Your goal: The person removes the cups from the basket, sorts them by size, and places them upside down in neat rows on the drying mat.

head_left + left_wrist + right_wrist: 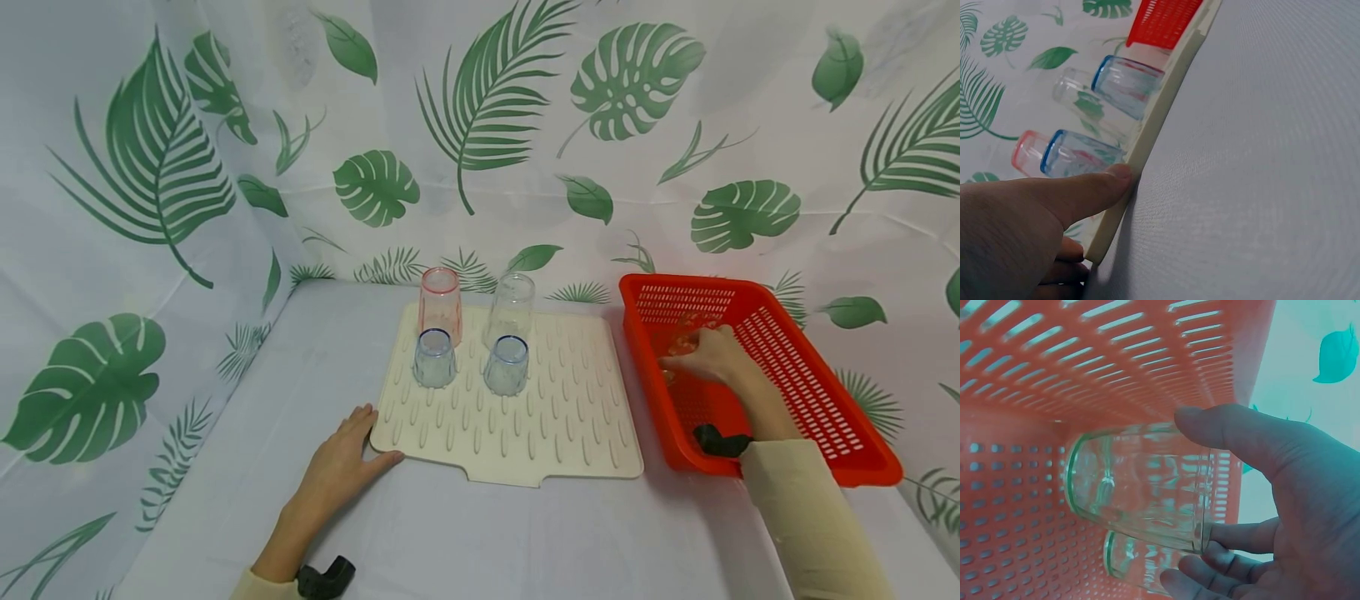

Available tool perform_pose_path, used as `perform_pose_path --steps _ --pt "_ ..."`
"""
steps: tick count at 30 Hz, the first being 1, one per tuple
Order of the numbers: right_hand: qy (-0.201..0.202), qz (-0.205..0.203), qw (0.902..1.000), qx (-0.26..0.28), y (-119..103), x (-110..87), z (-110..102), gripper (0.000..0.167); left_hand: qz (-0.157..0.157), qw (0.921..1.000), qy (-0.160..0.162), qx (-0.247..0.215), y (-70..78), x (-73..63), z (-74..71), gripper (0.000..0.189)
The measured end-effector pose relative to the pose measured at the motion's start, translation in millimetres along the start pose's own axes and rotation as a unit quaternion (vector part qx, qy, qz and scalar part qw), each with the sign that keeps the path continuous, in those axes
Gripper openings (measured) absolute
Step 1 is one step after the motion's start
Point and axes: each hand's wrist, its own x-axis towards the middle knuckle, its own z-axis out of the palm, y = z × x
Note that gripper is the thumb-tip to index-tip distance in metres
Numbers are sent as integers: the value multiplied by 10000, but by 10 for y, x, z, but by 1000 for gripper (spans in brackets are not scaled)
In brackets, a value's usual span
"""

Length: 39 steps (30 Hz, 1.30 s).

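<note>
inside the red basket (654,408), the right hand (708,358) pinches a clear glass (1141,484) between thumb and index finger; its other fingers partly cover a second glass (1141,562). from the head view both are hard to make out — transparent against red and screened by the hand. the left hand (337,458) rests its outstretched thumb on the edge of the cream mat (585,425); the left wrist view hides part of its other fingers. two blue-rimmed glasses (434,367) overlap the red-rimmed tumbler (440,304) and clear tumbler (512,308) behind.
</note>
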Motion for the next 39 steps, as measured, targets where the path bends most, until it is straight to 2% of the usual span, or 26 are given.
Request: perform_pose_path --steps 6,12,21,27,33,39 --pt "233 -93 9997 -71 -1 -33 -42 74 16 10000 -6 -4 5 7 0 86" --pt "419 -140 9990 -34 -16 -87 -132 87 48 10000 16 -22 8 10 1 85" --pt "558 154 9982 164 -63 -210 -281 100 13 10000 4 -20 15 5 -9 84" --pt "701 131 9969 327 -98 -281 -348 106 42 10000 13 -9 4 4 -1 83" --pt "811 203 9954 466 -171 -380 -428 109 51 10000 24 -29 -3 -1 5 83" --pt "926 28 9943 526 -255 -474 -485 107 71 10000 37 -34 4 -3 4 83"
